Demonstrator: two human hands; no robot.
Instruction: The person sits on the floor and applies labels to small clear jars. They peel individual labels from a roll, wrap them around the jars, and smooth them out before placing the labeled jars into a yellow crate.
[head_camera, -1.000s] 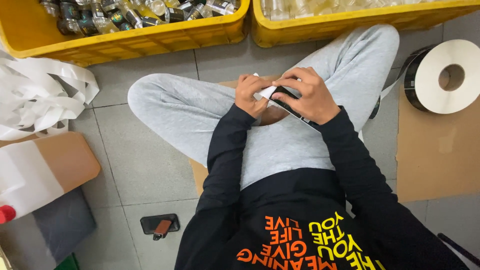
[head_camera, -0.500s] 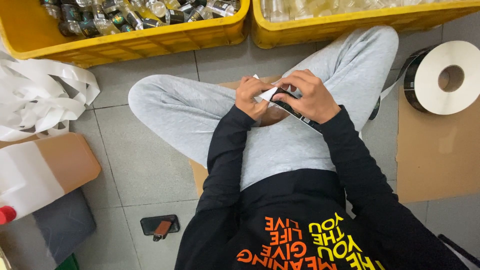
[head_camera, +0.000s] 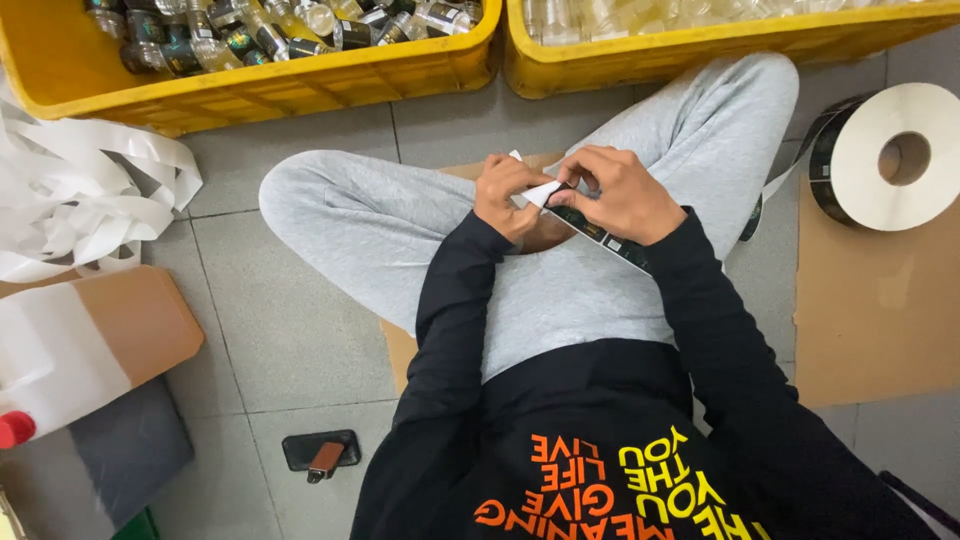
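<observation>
Glossy black label strip (head_camera: 600, 232), matt paper roll (head_camera: 890, 155), plastic crates (head_camera: 300, 85)

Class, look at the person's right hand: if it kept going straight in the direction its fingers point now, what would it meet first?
The right hand points toward the left hand, across the black label strip on white backing they share. It would probably meet the left hand's fingers first, since they already look almost touching, though depth is unclear.
</observation>
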